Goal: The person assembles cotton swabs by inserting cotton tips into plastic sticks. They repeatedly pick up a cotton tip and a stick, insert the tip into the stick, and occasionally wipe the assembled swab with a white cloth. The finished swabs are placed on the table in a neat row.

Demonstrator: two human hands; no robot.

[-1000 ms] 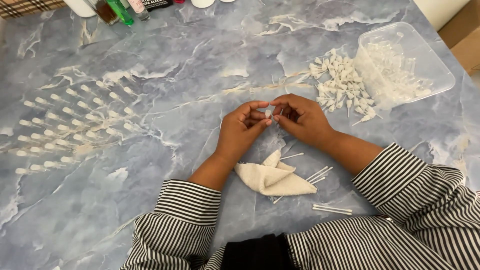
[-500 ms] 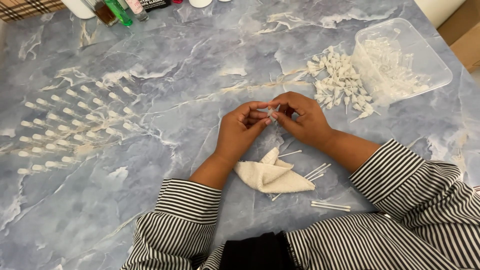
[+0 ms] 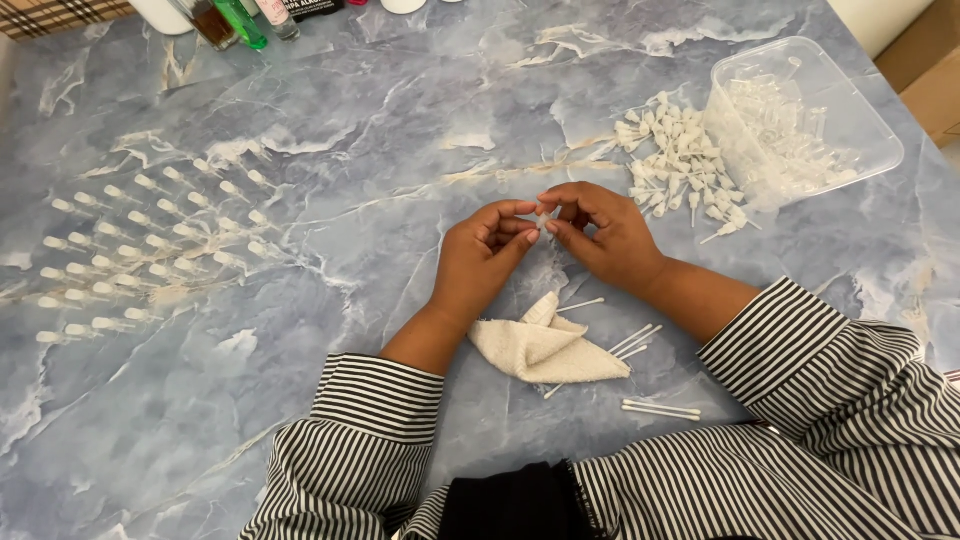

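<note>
- Tabletop (image 3: pixel 400 110): polished blue-grey stone look with pale veins, smooth, faint sheen.
- Cloth (image 3: pixel 545 352), on the tabletop just below the hands: cream woven fabric, matt, slightly coarse, folded.
- Tub (image 3: pixel 860 125), at the tabletop's upper right: thin clear plastic, glossy; clear plastic pieces inside.
- Heap of small white caps (image 3: pixel 675 165), touching the tub's left side: opaque white plastic, smooth.
- Thin sticks (image 3: pixel 660 408), beside the cloth: white plastic, smooth.
- Rows of small pieces (image 3: pixel 150 250), left part of the tabletop: whitish, translucent plastic.
- Sleeves (image 3: pixel 375 410): black-and-white striped woven cloth, matt.
- Small piece (image 3: pixel 543 220) pinched between left hand (image 3: pixel 485 255) and right hand (image 3: pixel 605 235): white plastic.
</note>
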